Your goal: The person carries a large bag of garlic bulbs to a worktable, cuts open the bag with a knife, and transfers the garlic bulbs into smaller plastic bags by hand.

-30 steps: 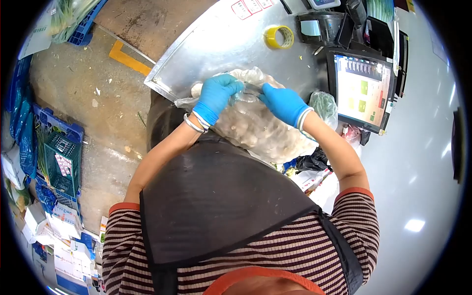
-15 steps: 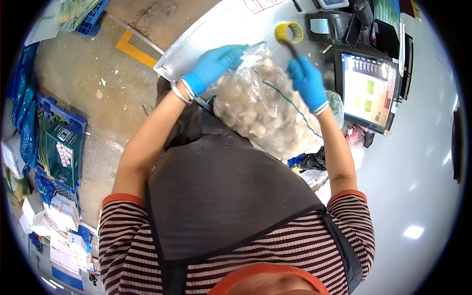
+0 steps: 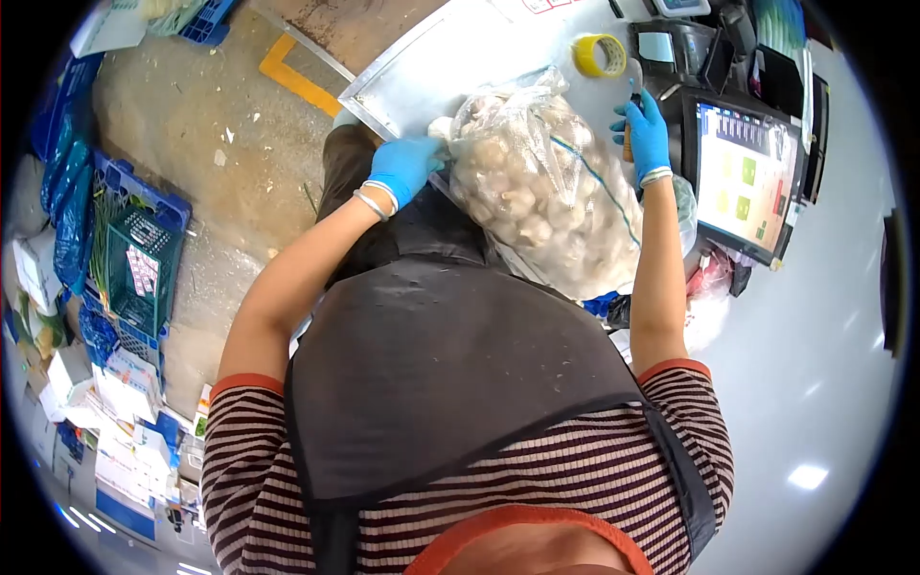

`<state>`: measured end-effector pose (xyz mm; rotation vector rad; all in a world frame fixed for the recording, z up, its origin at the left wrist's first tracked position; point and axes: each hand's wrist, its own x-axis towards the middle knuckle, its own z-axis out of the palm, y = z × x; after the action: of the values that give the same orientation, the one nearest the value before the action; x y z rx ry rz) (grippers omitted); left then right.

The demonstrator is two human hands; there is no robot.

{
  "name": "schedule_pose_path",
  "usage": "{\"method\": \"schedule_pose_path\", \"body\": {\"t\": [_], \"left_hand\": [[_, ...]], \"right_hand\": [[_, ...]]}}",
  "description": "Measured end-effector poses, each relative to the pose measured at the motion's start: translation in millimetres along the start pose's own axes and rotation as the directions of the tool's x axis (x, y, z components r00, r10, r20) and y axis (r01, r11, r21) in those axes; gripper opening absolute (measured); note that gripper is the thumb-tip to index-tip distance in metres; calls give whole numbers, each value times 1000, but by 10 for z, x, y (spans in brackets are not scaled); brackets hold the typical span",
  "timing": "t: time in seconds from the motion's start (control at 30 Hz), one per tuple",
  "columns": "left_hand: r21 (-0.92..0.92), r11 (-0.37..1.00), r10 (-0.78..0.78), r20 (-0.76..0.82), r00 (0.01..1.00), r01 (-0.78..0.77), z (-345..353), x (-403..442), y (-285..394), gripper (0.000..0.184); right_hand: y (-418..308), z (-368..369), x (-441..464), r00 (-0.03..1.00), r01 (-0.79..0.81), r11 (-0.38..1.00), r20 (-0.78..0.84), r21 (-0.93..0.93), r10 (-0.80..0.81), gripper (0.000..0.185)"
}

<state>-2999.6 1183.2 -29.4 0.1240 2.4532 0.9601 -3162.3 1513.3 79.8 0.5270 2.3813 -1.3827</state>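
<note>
A large clear plastic bag (image 3: 537, 192) full of pale garlic-like bulbs lies on the metal table (image 3: 431, 57), with a blue-green stripe along it. My left hand (image 3: 407, 168), in a blue glove, is at the bag's left edge; its fingers are closed and partly hidden against the plastic. To the right of the bag my right hand (image 3: 644, 134), also gloved, grips a knife (image 3: 633, 86) with a light brown handle, its blade pointing away from me. Beyond the bag stands a roll of yellow tape (image 3: 599, 56), close to the knife's tip.
A lit monitor (image 3: 743, 182) and black devices stand at the right. A small green-filled bag (image 3: 684, 216) is beside the monitor. On the floor at the left are a green crate (image 3: 144, 268), blue plastic bags (image 3: 72, 211) and white boxes (image 3: 129, 383).
The bag first lay gathered under both hands; its top now stands up and the stripe shows. My right hand has moved right with the knife. My left hand has shifted down to the bag's left edge.
</note>
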Motion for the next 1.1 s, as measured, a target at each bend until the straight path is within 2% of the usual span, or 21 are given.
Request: {"method": "schedule_pose_path", "body": {"t": [0.07, 0.1, 0.2, 0.23, 0.27, 0.3, 0.33, 0.37, 0.4, 0.47, 0.53, 0.63, 0.73, 0.87, 0.9, 1.0, 1.1], "left_hand": [[-26, 996, 83, -9, 997, -83, -12, -47, -147, 26], [1, 997, 73, 75, 995, -74, -48, -31, -212, 34], [41, 987, 145, 210, 967, -157, -204, 101, -248, 29], [50, 950, 293, 208, 933, -309, -135, 161, -380, 32], [8, 952, 293, 257, 921, -305, -173, 209, -383, 33], [-34, 956, 289, 306, 907, -293, -222, 239, -377, 33], [-72, 960, 279, 349, 894, -272, -287, 270, -367, 33], [-35, 959, 271, 397, 877, -281, -374, 278, -310, 34], [-17, 945, 305, 407, 861, -326, -389, 303, -302, 33], [17, 914, 360, 426, 830, -405, -379, 327, -324, 33], [31, 896, 380, 463, 800, -444, -417, 336, -314, 32], [12, 874, 411, 513, 754, -485, -472, 339, -293, 31], [3, 845, 453, 529, 718, -535, -548, 357, -238, 30], [46, 800, 497, 508, 703, -599, -519, 382, -285, 29], [45, 788, 509, 515, 690, -615, -524, 398, -282, 29], [49, 776, 522, 509, 684, -629, -504, 400, -287, 29], [71, 802, 481, 513, 711, -594, -520, 307, -221, 29]], "right_hand": [[-34, 8, -129, 999, -37, 999, -34, -12, 37, 37], [-25, 7, -244, 996, -12, 1000, -84, 7, 13, 33], [-219, 217, -1014, 979, 101, 989, -165, -106, -118, 29], [-248, 365, -1338, 976, 129, 981, -154, -143, -151, 27], [-292, 553, -1669, 974, 150, 972, -140, -182, -177, 25], [-395, 751, -1942, 997, 72, 991, 1, -112, -72, 28], [-303, 972, -2146, 991, 55, 995, 123, -81, -45, 28], [-431, 1219, -2328, 967, -67, 997, 242, -45, 76, 29], [-66, 1573, -2403, 978, 48, 999, 205, 7, -49, 33], [392, 2177, -2438, 999, 48, 998, 13, -49, -48, 33], [681, 2632, -2357, 978, -140, 971, -183, -192, 105, 33], [819, 3115, -2163, 891, -281, 941, -416, -188, 183, 32], [845, 3271, -1971, 853, -355, 928, -445, -112, 272, 29], [775, 3222, -2036, 868, -250, 968, -435, 37, 241, 25], [768, 3234, -2060, 862, -310, 951, -424, -3, 279, 25], [800, 3326, -2011, 854, -303, 951, -462, -65, 240, 25], [713, 3330, -1885, 837, -397, 908, -459, -137, 297, 22]]}}
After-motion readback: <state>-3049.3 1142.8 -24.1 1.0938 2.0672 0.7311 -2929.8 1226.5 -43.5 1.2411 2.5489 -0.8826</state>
